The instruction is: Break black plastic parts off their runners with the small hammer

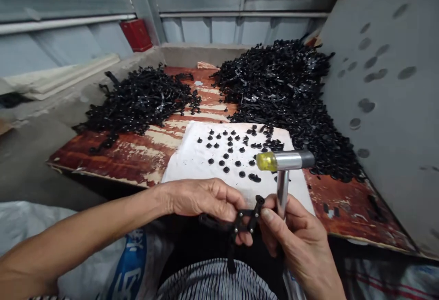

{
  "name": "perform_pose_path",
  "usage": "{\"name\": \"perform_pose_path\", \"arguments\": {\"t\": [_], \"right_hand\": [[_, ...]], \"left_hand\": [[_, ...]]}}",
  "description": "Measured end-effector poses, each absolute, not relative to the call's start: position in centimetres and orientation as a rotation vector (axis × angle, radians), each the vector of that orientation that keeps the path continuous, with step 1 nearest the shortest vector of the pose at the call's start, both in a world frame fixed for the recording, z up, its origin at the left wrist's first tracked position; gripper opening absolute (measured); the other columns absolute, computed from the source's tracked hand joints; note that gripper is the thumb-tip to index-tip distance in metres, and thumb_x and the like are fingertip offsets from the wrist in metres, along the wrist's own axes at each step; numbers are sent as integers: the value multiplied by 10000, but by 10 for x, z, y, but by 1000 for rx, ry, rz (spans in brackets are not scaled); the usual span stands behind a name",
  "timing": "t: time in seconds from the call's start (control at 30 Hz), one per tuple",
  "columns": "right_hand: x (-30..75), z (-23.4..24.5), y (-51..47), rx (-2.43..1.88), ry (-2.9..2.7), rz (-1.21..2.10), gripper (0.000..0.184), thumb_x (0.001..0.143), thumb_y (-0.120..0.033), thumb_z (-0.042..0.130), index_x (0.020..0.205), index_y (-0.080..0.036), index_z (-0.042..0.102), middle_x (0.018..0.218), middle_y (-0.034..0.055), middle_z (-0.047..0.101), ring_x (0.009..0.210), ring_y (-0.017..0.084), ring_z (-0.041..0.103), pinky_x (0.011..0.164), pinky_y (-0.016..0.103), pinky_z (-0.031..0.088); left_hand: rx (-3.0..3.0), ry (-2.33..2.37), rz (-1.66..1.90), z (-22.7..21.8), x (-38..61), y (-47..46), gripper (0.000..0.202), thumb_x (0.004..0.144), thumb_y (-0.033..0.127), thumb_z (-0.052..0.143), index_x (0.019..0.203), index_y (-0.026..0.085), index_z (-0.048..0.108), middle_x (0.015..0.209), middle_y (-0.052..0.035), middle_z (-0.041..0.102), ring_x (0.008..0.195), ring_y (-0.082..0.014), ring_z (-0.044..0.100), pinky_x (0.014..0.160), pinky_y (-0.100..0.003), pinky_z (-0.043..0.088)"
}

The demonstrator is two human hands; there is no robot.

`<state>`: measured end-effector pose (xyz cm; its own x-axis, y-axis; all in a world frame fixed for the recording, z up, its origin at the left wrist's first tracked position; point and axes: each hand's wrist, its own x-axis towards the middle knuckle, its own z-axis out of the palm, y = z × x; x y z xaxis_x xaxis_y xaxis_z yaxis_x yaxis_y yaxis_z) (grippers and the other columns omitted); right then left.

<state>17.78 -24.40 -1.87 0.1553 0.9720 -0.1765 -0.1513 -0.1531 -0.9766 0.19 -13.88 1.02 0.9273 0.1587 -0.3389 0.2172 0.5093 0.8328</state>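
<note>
Black jointed linkage [254, 221]: being held below the mallet head; four bright rivet heads are showing, bars are framing a small gap, a round disc end is pointing up, one narrow leg is hanging down. Two-faced mallet [287, 160]: standing head-up, chrome handle running downward just right of the linkage, yellow face pointing left, dark grey face right.

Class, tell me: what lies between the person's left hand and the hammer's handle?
In the head view, going from the left hand to the hammer's handle, a black jointed part comes first, then the thumb of the right hand.
</note>
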Motion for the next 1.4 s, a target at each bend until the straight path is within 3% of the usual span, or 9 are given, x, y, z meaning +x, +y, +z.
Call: {"name": "perform_pose_path", "arguments": {"t": [0.2, 0.37, 0.47, 0.6, 0.83, 1.4], "right_hand": [[156, -15, -238, -1388, -942, 1207, 357, 788, -530, 707, 750, -193, 595, 493, -49, 475, 408, 78, 380, 385, 189, 311], [146, -21, -225, -1359, -1073, 1066, 303, 820, -480, 665, 733, -198, 597, 480, -55, 459, 390, 86, 379, 360, 202, 305], [143, -27, -222, -1365, -1091, 1057, 265, 840, -459, 650, 842, -193, 647, 534, -48, 503, 397, 84, 383, 356, 205, 317], [146, -33, -223, -1351, -1036, 1095, 376, 850, -487, 648, 1085, -195, 666, 612, -27, 573, 400, 89, 409, 345, 210, 359], [160, -44, -226, -1429, -868, 1061, 399, 797, -472, 729, 1104, -217, 704, 682, 8, 637, 401, 88, 440, 345, 221, 371], [164, -50, -229, -1418, -759, 1099, 391, 781, -464, 756, 1102, -246, 708, 667, 0, 638, 412, 84, 444, 348, 207, 379]], "left_hand": [[1220, 554, -7, 19, -16, -144, 364, 725, 491, 772, 862, 172, 661, 845, -20, 692, 766, -123, 616, 792, -268, 488], [1232, 698, 131, 8, -12, -151, 344, 811, 485, 675, 781, 150, 600, 741, -29, 668, 683, -127, 628, 675, -262, 511], [1307, 849, 173, 4, -12, -150, 281, 873, 394, 591, 740, 148, 565, 684, -11, 646, 578, -93, 589, 576, -214, 470], [1434, 1035, 276, 5, -23, -133, 264, 892, 328, 533, 702, 145, 547, 602, 17, 613, 399, -38, 420, 421, -171, 312], [1398, 1202, 389, 7, -39, -100, 252, 873, 270, 593, 672, 120, 564, 635, -25, 668, 366, -9, 374, 374, -153, 241], [1334, 1271, 394, 7, -34, -99, 296, 906, 134, 551, 612, 109, 566, 541, -11, 638, 316, 0, 376, 334, -133, 255]]}}
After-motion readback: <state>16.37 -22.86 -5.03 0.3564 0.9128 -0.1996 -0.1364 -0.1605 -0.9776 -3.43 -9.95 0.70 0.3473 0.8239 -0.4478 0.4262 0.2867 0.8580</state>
